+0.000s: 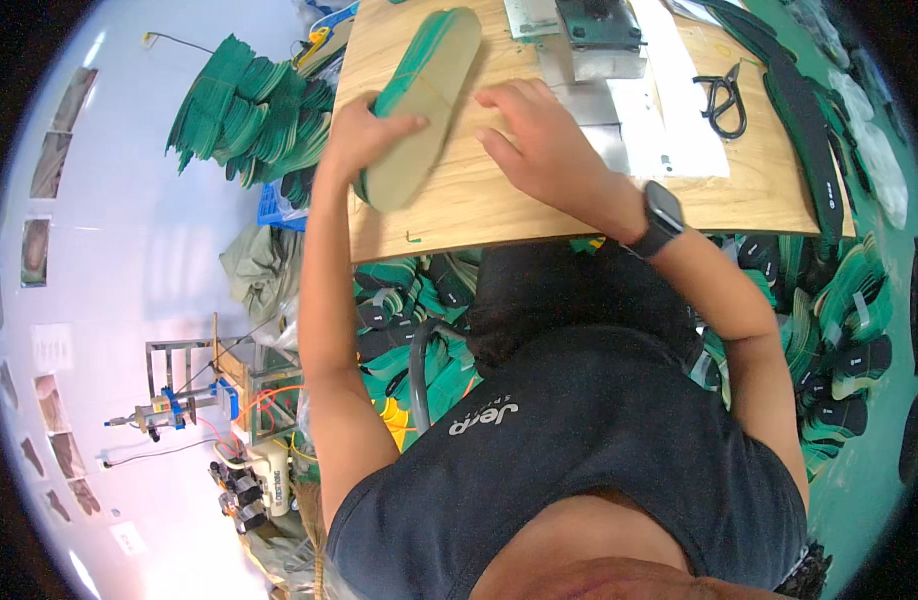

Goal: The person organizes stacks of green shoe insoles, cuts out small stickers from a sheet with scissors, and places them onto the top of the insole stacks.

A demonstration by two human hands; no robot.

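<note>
There are two hands (561, 150), one held insole bundle (434, 95), one wristwatch (665, 208) and one pair of scissors (725, 104).

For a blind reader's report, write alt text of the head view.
A person's left hand grips a stack of green-and-tan insole-shaped pieces above a pale wooden table. The right hand hovers apart from it, fingers curled; black-handled scissors lie farther right.

Fingertips of the left hand (362, 138) escape me behind the insole stack (434, 105); the metal block (601, 40) is cut off above
</note>
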